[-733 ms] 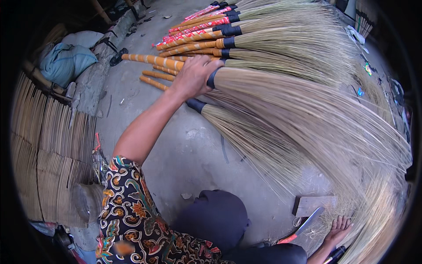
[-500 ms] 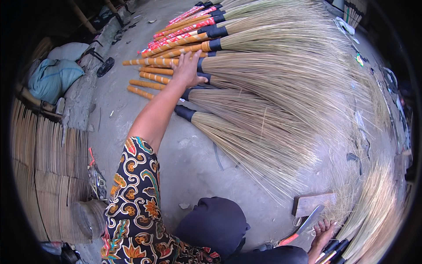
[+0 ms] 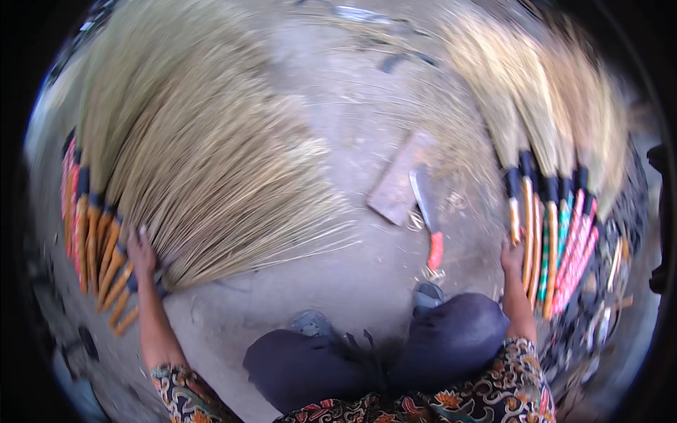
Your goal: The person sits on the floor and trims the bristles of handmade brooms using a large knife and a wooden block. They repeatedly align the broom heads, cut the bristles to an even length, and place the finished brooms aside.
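Note:
A fan of grass brooms lies at my left, bristles pointing away and their orange and red-patterned handles toward the left edge. My left hand rests at the dark-bound necks of the nearer ones, its fingers blurred by motion. At the right lies a second row of brooms, with orange, green and pink handles. The fingers of my right hand are closed round the lower end of the leftmost handle there; that broom still lies in line with the others.
Between the two rows a wooden board lies on the grey floor, with a curved knife beside it, its handle red. Loose grass stalks are scattered beyond. My knees are bent at the near side.
My view has swung to the right, so the right-hand brooms show fully. My left hand has drawn back along the broom pile. My right hand has gone from spread to closed on a handle.

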`<control>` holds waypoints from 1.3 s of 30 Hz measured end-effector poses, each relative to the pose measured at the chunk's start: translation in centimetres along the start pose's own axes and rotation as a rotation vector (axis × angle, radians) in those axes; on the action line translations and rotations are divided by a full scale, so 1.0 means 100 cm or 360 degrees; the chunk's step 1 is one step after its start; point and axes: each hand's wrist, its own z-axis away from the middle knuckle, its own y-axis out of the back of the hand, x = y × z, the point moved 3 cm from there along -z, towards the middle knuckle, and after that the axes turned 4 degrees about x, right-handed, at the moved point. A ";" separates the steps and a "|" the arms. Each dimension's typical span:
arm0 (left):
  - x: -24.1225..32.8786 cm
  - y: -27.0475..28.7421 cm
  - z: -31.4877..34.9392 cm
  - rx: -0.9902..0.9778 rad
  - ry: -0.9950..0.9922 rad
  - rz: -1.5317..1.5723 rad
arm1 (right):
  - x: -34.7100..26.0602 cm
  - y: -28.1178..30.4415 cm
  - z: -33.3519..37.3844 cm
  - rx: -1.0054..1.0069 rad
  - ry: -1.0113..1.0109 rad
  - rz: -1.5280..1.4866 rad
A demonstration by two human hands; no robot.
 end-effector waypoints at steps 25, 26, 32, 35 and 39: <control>0.768 -0.028 0.186 -0.1256 -0.0617 0.1022 | -0.110 0.072 0.029 -0.0661 -0.0269 -0.1561; 0.791 -0.024 0.192 -0.1317 -0.0570 0.1090 | -0.128 0.077 0.031 -0.0604 -0.0175 -0.1428; 0.892 0.023 0.194 -0.1164 -0.0603 0.1821 | -0.254 0.081 0.061 -0.0273 0.0449 -0.1749; 0.879 0.034 0.180 -0.0662 -0.0726 0.1318 | -0.281 0.082 0.056 -0.0581 0.0937 -0.1835; 0.807 0.023 0.182 -0.1138 -0.0762 0.1437 | -0.262 0.076 -0.035 -0.0701 0.0083 -0.2849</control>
